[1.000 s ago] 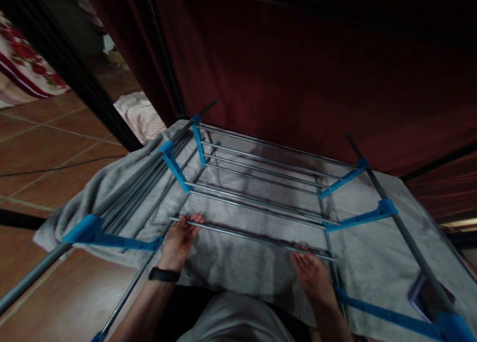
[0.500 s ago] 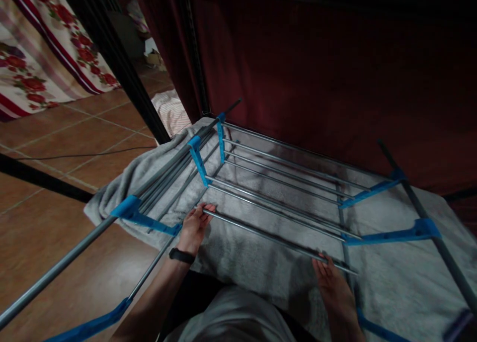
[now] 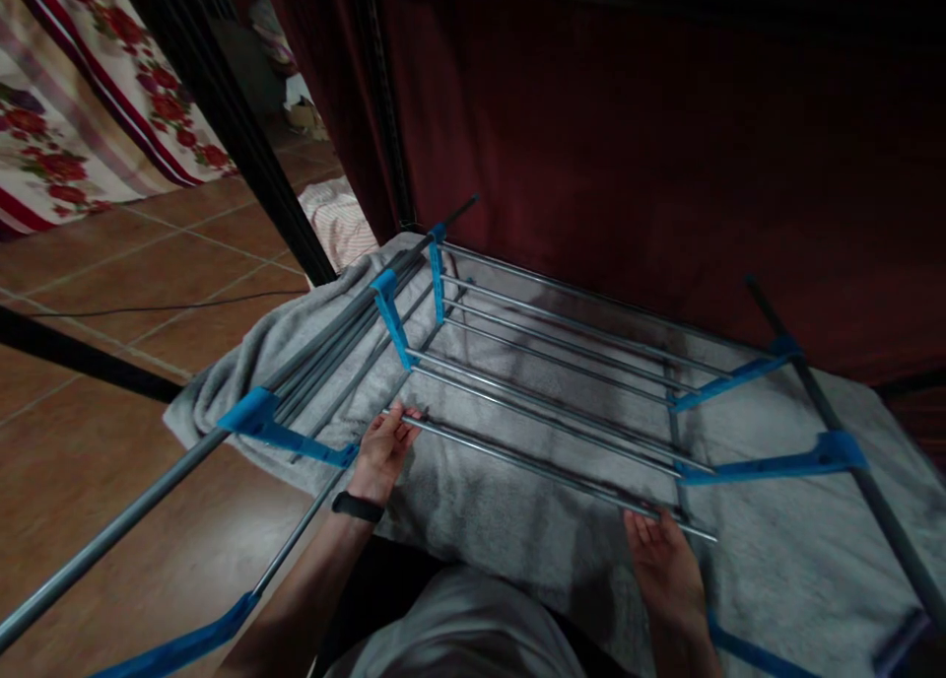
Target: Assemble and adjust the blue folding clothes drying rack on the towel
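A loose metal tube [image 3: 509, 455] lies across both my hands, in front of a partly built rack of grey tubes and blue plastic brackets. My left hand [image 3: 385, 449], with a dark band on its wrist, pinches the tube near its left end. Close to the tube's right end, my right hand [image 3: 663, 558] holds it from below with the fingers curled against it. A blue bracket [image 3: 288, 437] is just left of my left hand. Another blue bracket [image 3: 773, 463] sits beyond my right hand, joined to a thick upright tube [image 3: 883, 520].
Several spare tubes [image 3: 336, 348] lie bundled along the rack's left side. Underneath is a grey blanket [image 3: 243, 382]. A dark red curtain [image 3: 628, 146] hangs behind, and black frame posts [image 3: 243, 156] stand at the left above a tiled floor [image 3: 148, 294].
My right hand has shifted slightly right along the tube, and its fingers have changed position. The tube's right end has moved a little right. My left hand keeps its pinch.
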Available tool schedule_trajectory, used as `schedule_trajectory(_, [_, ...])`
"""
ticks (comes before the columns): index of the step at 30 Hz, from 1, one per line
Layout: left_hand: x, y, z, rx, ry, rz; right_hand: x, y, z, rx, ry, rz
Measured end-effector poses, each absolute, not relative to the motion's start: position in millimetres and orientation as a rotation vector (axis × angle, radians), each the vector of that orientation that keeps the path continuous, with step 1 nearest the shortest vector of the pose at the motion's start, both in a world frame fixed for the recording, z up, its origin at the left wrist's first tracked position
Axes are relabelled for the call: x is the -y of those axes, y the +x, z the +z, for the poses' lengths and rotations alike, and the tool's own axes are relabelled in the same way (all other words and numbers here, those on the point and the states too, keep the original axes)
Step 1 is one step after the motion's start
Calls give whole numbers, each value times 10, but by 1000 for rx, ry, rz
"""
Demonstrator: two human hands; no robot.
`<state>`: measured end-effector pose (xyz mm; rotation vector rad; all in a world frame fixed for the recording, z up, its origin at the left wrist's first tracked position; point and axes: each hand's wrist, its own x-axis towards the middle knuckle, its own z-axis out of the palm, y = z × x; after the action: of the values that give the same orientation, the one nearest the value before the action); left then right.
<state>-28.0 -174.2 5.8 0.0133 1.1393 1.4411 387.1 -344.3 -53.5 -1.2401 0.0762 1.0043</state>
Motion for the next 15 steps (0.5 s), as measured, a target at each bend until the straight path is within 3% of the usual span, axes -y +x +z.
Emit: schedule_trajectory(15, [1701,-328,323,-1323,90,1298,3148,3586,212,50,-1146,834])
